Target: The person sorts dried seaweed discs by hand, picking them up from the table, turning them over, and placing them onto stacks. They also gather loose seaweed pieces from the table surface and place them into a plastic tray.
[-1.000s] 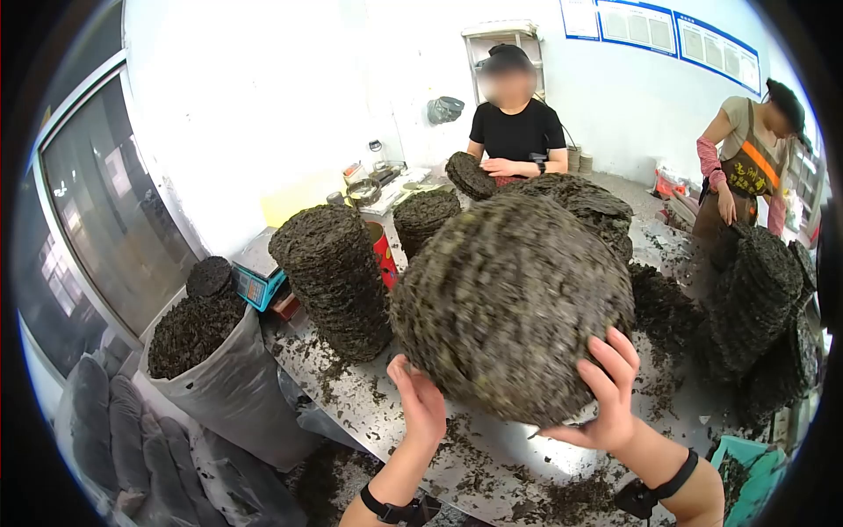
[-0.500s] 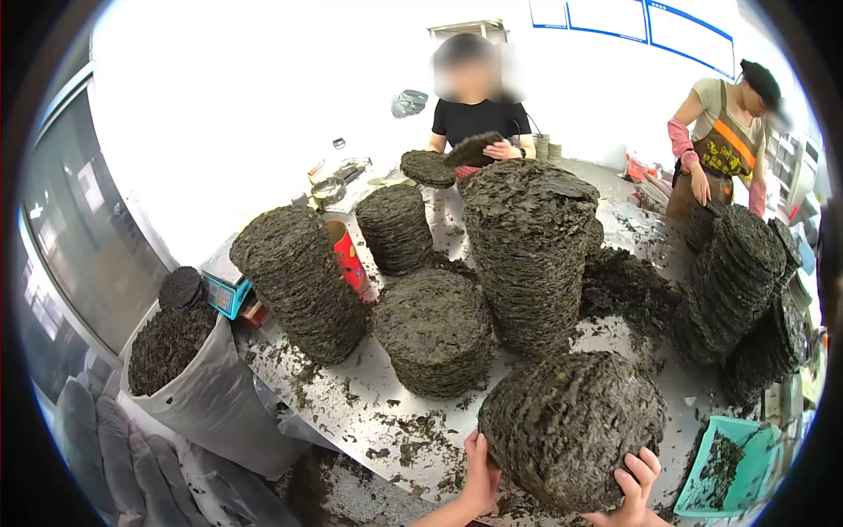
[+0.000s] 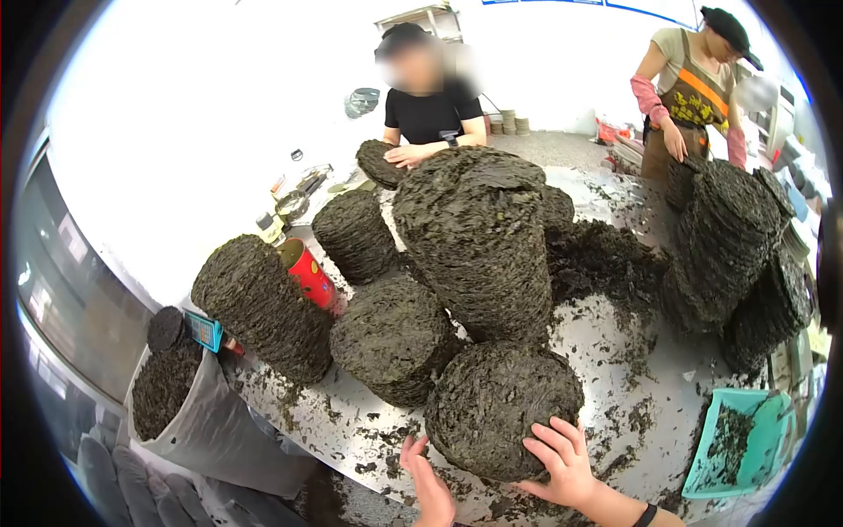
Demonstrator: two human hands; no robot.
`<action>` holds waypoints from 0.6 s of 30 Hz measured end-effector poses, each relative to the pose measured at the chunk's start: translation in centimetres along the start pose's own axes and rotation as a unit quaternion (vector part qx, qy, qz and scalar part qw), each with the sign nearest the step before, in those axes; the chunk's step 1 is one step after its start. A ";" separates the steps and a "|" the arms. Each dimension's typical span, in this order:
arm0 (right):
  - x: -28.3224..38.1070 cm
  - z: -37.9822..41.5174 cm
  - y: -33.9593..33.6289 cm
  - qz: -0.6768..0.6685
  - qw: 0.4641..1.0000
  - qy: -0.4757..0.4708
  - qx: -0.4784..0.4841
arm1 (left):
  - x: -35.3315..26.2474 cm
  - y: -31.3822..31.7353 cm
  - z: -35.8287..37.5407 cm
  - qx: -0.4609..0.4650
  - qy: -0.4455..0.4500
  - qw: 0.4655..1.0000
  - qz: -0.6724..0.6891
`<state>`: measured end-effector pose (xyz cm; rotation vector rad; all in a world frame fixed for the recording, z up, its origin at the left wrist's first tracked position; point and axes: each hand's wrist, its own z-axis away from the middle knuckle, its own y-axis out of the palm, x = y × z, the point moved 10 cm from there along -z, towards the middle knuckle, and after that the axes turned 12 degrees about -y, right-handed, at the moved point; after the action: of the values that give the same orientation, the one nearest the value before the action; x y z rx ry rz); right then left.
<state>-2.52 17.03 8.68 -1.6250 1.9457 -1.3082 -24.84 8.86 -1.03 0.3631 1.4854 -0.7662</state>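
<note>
A short stack of round dried seaweed sheets (image 3: 500, 400) stands at the near edge of the table, dark green-black and rough. My right hand (image 3: 562, 461) lies on its right side, fingers spread against the sheets. On the left, my left hand (image 3: 428, 483) is upright and open with its fingertips close beside the stack's lower edge. Just behind are another short seaweed stack (image 3: 391, 338) and a tall, wide one (image 3: 479, 237). A leaning tall stack (image 3: 263, 307) rises farther left.
Loose seaweed (image 3: 606, 263) is heaped behind. A red can (image 3: 309, 277) stands among the stacks. At left are a sack of seaweed (image 3: 219, 439) and a teal scale (image 3: 203, 329); at right, a teal tray (image 3: 736, 443). One person (image 3: 430, 114) sits opposite; another (image 3: 694, 97) handles stacks at right.
The stack at my hands was tilted and is now lower and more upright, farther left in view. My left hand has come off its side. The person opposite has lowered the seaweed round they held up.
</note>
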 end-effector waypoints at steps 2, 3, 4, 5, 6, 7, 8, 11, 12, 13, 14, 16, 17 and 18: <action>-0.5 0.8 -0.1 -0.015 0.999 -0.013 -0.030 | -2.4 0.7 1.0 0.038 0.036 0.998 0.029; -0.7 1.2 -0.3 -0.012 0.999 -0.006 -0.034 | -4.3 1.5 1.6 0.071 0.071 0.993 0.064; -1.0 1.6 -1.4 -0.037 0.996 0.008 -0.078 | -6.1 2.3 2.2 0.106 0.104 0.984 0.100; -1.3 2.2 -2.6 -0.061 0.990 0.024 -0.121 | -6.8 2.8 2.5 0.120 0.104 0.983 0.098; -1.2 2.7 -3.5 -0.053 0.989 0.033 -0.133 | -7.6 3.3 2.7 0.114 0.106 0.985 0.072; -1.3 3.3 -4.0 -0.042 0.988 0.047 -0.137 | -8.6 4.0 2.9 0.111 0.109 0.987 0.047; -1.2 4.1 -4.8 -0.043 0.984 0.051 -0.162 | -10.8 5.7 3.6 0.172 0.057 0.974 0.135; -1.0 7.4 -7.1 -0.026 0.970 0.081 -0.226 | -11.8 8.4 4.8 0.254 -0.082 0.936 0.230; -0.6 8.3 -7.6 -0.011 0.975 0.087 -0.205 | -9.9 10.3 6.4 0.364 -0.203 0.842 0.342; -0.3 9.3 -8.0 0.002 0.979 0.093 -0.180 | -8.4 11.1 6.9 0.383 -0.217 0.833 0.335; -0.3 10.3 -8.5 -0.003 0.977 0.129 -0.168 | -5.4 12.6 7.8 0.406 -0.278 0.828 0.270; -1.2 12.7 -8.3 0.002 0.974 0.180 -0.136 | -1.8 15.2 9.2 0.421 -0.328 0.811 0.240; -1.9 13.9 -8.0 -0.005 0.971 0.216 -0.105 | -0.7 16.0 9.7 0.431 -0.333 0.805 0.236; -2.3 14.4 -7.5 0.021 0.964 0.260 -0.044 | 0.1 16.3 9.8 0.428 -0.318 0.817 0.219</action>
<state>13.14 12.97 5.90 -1.3584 2.3402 -1.7914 -6.79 14.17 -4.02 0.9778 0.3216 -1.0146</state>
